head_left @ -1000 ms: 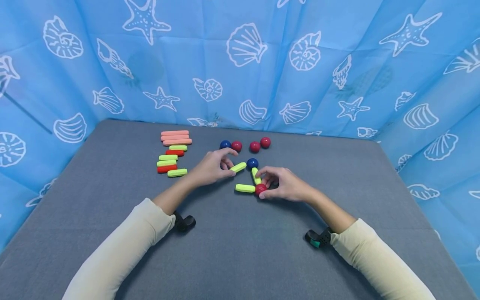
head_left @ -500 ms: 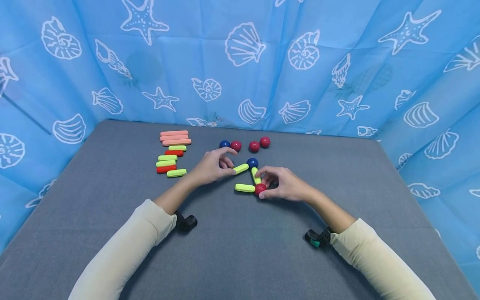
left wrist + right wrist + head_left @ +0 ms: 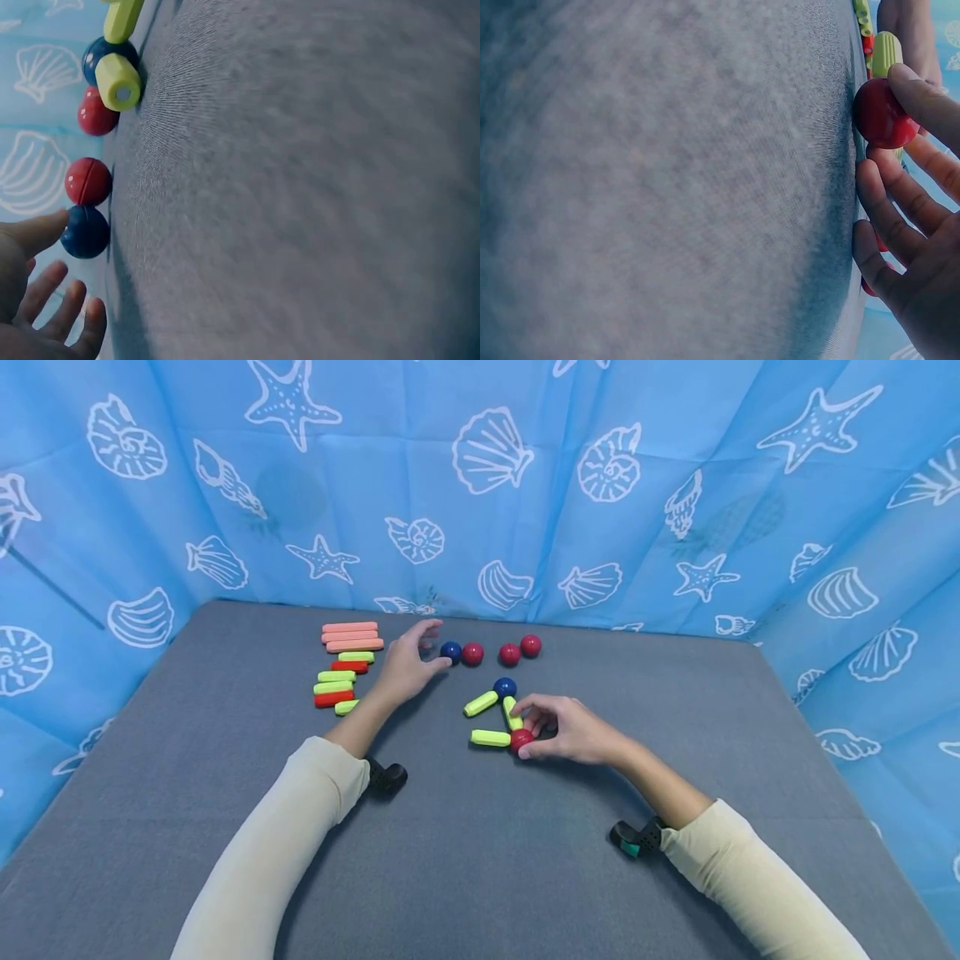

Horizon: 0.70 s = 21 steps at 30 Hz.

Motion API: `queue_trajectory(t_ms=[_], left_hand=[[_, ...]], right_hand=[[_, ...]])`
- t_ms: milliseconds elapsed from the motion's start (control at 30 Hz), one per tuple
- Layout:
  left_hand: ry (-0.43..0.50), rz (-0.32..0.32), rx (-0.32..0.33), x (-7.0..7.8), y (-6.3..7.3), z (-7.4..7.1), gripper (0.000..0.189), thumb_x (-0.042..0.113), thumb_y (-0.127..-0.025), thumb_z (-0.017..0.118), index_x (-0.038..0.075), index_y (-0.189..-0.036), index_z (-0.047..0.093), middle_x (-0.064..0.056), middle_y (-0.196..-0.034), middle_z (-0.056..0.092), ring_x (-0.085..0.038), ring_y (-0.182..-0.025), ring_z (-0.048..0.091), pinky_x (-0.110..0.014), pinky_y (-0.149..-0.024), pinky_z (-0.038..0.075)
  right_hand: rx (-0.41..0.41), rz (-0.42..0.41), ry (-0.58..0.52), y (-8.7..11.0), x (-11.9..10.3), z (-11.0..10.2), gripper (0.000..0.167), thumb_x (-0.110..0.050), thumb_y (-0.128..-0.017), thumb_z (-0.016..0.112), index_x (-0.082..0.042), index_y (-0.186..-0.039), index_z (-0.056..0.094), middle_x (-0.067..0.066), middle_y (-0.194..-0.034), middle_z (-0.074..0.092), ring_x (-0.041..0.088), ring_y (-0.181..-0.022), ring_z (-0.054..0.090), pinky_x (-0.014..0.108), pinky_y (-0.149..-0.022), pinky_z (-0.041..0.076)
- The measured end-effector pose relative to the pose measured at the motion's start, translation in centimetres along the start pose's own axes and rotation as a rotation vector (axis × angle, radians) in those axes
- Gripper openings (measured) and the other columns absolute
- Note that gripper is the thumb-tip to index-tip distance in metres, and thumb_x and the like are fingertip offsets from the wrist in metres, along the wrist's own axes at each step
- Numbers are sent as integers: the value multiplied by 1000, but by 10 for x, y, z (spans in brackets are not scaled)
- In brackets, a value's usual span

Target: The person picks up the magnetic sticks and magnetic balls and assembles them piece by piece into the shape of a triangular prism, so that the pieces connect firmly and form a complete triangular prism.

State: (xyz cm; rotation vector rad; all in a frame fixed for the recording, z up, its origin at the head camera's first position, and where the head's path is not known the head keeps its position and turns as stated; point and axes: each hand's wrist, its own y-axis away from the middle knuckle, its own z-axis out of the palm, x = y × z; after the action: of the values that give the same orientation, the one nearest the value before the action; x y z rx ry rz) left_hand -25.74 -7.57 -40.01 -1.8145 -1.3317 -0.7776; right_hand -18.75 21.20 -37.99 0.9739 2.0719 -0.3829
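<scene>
Blue shell-print curtain [image 3: 420, 468] on far side, grey tabletop [image 3: 487, 877] nearer. Left hand [image 3: 408, 664]: grip loose, holding nothing, thumb by far blue ball [image 3: 451, 652], contact unclear. Right hand [image 3: 568, 728]: grip pinching center red ball [image 3: 521, 741]. Pink sticks [image 3: 349, 636] far left; shorter yellow sticks [image 3: 333, 687] and red sticks [image 3: 333, 699] just nearer. Center yellow stick [image 3: 491, 738] left of pinched ball; slanted yellow stick [image 3: 511, 713] between it and near blue ball [image 3: 505, 688]; third yellow stick [image 3: 481, 704] left of that. Three other red balls [image 3: 510, 654] farther back.

Left arm [image 3: 365, 718] hides end of yellow stick [image 3: 345, 707], right hand [image 3: 566, 728] partly covers second stick [image 3: 510, 708], head-view sleeves [image 3: 273, 852] cut off at bottom, cloth [image 3: 322, 225] blurred in wrist views.
</scene>
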Motion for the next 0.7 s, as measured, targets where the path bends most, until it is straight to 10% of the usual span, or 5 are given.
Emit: queue_trajectory(t_ms=[367,700], left_hand=[[2,-34,-41,-4,-6,6,50,8,-90,74,2,-136,54,-17,-124,64,-30,-114,59,-43,-102,45],[-9,-7,-182,-3,16,-13,52,10,-90,75,4,-137,53,-14,-121,65,-27,-110,60,-44,-99,47]], right_hand=[[1,-3,-3,-1,1,0,52,-19,-82,82,-6,-127,59,6,-102,65,22,-93,61,43,-84,51],[-11,-1,-12,-2,0,-1,52,-18,-83,82,-5,-128,58,7,-103,64,22,-93,60,43,-85,51]])
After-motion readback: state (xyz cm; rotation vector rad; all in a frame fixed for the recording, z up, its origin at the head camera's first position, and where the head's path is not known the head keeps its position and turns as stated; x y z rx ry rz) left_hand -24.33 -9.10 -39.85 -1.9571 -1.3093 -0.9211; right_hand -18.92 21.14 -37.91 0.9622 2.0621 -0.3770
